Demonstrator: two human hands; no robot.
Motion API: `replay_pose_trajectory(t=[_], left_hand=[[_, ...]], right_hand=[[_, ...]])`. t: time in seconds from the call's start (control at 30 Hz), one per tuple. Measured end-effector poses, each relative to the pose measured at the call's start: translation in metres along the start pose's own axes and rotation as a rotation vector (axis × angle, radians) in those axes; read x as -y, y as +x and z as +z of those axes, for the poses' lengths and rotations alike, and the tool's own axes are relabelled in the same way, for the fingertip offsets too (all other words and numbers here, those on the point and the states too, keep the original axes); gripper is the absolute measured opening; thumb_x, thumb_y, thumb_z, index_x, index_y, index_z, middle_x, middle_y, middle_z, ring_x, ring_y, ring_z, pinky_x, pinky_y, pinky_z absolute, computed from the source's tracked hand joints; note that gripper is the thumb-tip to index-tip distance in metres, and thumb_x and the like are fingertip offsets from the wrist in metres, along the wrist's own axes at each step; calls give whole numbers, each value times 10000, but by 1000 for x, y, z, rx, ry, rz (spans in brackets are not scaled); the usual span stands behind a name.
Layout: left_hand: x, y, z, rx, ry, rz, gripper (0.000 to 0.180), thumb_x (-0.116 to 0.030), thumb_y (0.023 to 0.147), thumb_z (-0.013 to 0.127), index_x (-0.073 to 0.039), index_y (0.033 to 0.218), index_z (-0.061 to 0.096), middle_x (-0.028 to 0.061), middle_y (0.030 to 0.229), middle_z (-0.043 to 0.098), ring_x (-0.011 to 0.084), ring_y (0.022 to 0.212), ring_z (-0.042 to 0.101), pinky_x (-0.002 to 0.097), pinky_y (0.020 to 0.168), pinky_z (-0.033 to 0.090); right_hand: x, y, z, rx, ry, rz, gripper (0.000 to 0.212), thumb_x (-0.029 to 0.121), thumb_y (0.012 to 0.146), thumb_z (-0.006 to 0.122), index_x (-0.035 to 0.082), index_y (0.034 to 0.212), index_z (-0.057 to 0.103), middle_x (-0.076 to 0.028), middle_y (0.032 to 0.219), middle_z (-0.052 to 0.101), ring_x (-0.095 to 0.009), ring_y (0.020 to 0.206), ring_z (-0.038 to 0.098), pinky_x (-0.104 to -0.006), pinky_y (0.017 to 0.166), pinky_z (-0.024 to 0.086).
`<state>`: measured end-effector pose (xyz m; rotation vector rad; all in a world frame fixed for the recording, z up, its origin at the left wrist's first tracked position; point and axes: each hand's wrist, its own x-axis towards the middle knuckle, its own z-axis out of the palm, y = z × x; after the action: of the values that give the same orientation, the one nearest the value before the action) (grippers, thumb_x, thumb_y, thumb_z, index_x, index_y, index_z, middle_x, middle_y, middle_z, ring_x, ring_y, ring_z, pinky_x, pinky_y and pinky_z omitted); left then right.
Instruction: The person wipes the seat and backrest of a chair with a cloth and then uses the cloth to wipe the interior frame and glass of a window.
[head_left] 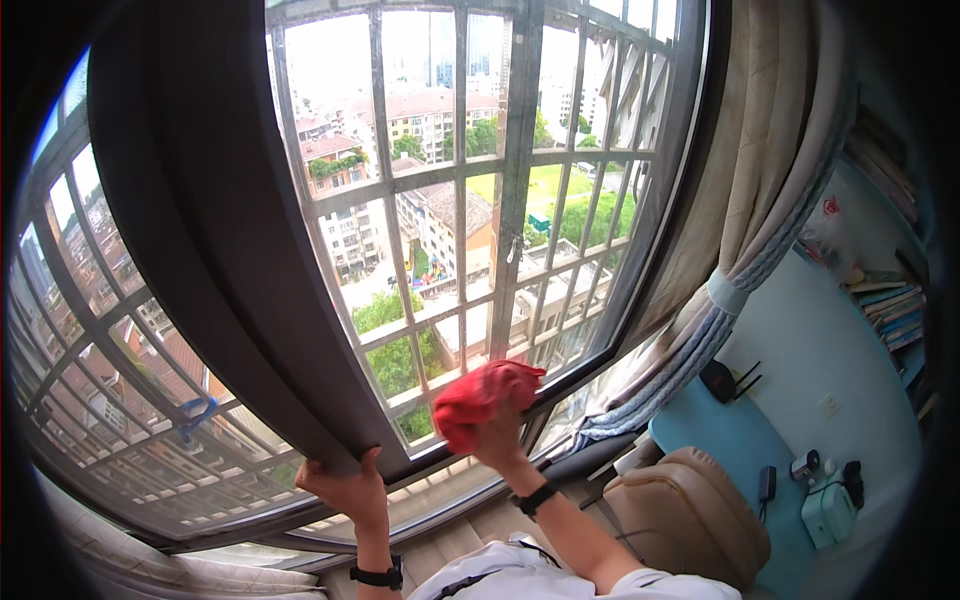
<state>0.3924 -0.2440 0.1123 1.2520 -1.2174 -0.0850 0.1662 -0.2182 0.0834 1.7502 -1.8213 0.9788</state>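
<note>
A bunched red cloth [480, 400] is in my right hand [497, 440], held up before the lower part of the window pane, near its bottom rail. Some blur lies over the cloth and that hand; whether the cloth touches the glass I cannot tell. Lower and to the left, my left hand [345, 490] grips the bottom of the wide dark window frame [240, 230], its thumb up on one side and the fingers partly hidden. Both wrists carry black bands.
Metal security bars [460, 185] stand outside the glass. A tied-back beige curtain [745, 170] hangs at the right. Below it are a tan chair [690, 510] and a blue desk [725, 430] with a black router [718, 381]. Books [890, 318] fill a shelf at far right.
</note>
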Motion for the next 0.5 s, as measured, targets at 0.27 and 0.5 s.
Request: replay_pose_trajectory(t=[0.27,0.5], left_hand=[[19,-7,4,-26,-3,110,961,-379,513,947,14,1188,386,112,1070,402,301,986,457,407,877,400],[18,-8,0,-51,14,-57,1182,-506,470,931,-13,1337,296,98,1077,444,261,912,483,397,814,429]], right_hand=[[-79,171,-122,-683,334,146,602,371,894,555,45,1391,453,-248,1463,304,-467,1342,248,-557,1137,81],[57,191,-116,-483,138,-200,713,412,679,721,208,1340,548,-266,1310,407,-601,1344,189,-834,960,106]])
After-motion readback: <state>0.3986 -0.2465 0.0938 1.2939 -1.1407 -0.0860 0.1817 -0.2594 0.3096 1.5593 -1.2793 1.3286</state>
